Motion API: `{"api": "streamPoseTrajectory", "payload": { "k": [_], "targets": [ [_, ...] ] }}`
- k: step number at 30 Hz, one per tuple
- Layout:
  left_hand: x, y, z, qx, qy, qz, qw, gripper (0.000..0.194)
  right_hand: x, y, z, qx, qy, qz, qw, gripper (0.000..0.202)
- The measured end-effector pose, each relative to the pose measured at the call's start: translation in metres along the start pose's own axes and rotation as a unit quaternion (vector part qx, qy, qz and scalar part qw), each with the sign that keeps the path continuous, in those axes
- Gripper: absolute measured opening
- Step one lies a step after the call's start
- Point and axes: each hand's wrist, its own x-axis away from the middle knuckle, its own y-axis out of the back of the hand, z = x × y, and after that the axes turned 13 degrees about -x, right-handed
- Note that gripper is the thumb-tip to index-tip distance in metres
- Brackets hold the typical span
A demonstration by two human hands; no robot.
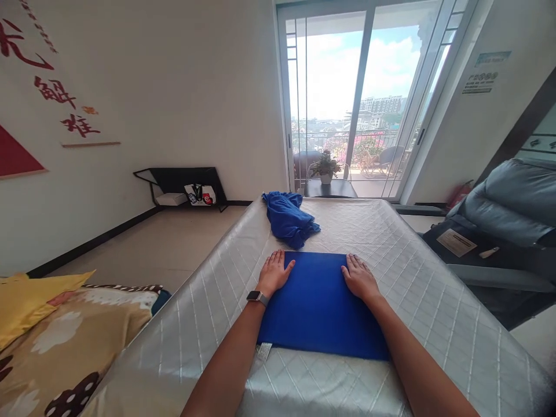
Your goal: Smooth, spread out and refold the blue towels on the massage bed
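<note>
A blue cloth [319, 307] lies flat as a neat rectangle on the silver quilted table cover [208, 324]. My left hand [274, 273] rests palm down on its far left corner, fingers stretched forward and thumb pointing inward. On the far right corner my right hand [359, 277] lies flat in the same way, its fingers extended. A small white tag [264, 351] sticks out at the cloth's near left corner. Just beyond the far edge, a second blue cloth [289, 219] sits crumpled in a heap.
A grey armchair [512, 208] stands to the right, with a cardboard piece [457, 242] on it. Patterned bedding [87, 336] and a yellow pillow [39, 298] are at the lower left. Past the far edge, a potted plant [326, 168] stands before the glass door.
</note>
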Motion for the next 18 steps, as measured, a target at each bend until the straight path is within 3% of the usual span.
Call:
{"api": "streamPoseTrajectory", "payload": {
  "k": [6, 11, 18],
  "targets": [
    [0.001, -0.001, 0.001, 0.003, 0.001, -0.017, 1.0, 0.077, -0.001, -0.002, 0.001, 0.011, -0.003, -0.013, 1.0, 0.066],
    [0.001, -0.001, 0.001, 0.004, 0.001, -0.018, 1.0, 0.077, -0.001, 0.003, 0.004, 0.015, -0.015, 0.015, 1.0, 0.066],
    [0.0, -0.002, -0.001, -0.004, 0.0, -0.015, 1.0, 0.077, 0.017, 0.003, 0.008, 0.005, -0.004, 0.011, 1.0, 0.066]
  ]
}}
